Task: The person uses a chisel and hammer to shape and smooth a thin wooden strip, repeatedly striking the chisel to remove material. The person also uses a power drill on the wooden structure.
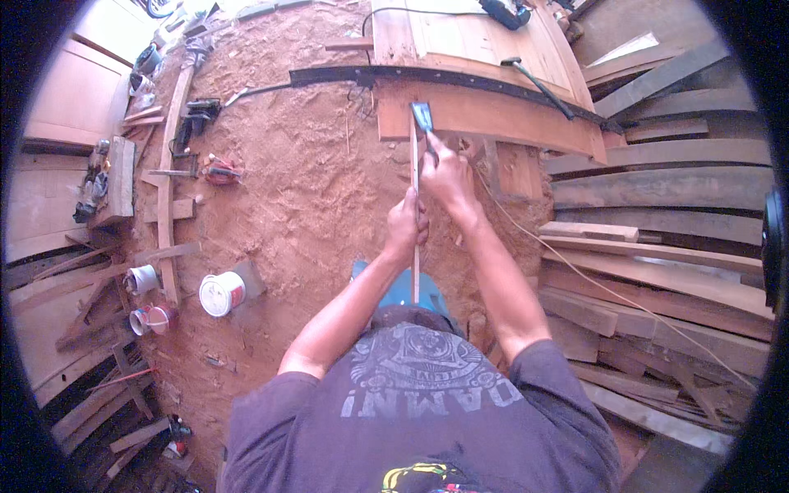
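My left hand (406, 223) is wrapped round a long thin wooden strip (416, 275), which runs from near my body out to the workpiece. My right hand (448, 174) grips a flat-bladed tool (422, 117) that looks like a putty knife, with a bluish, broad blade and a dark handle. Its blade lies beside the strip's far end, over the near edge of a reddish wooden board (493, 111); whether it touches the strip I cannot tell. Behind that edge, a long dark metal bar (460, 80) lies across a wooden panel (460, 41).
A hammer (538, 86) and a power tool (505, 12) rest on the panel. Stacked planks (657, 189) line the right side, with a cord (608, 296) across them. A white bucket (222, 294) and smaller pots (141, 279) stand left on sawdust-covered ground (288, 189).
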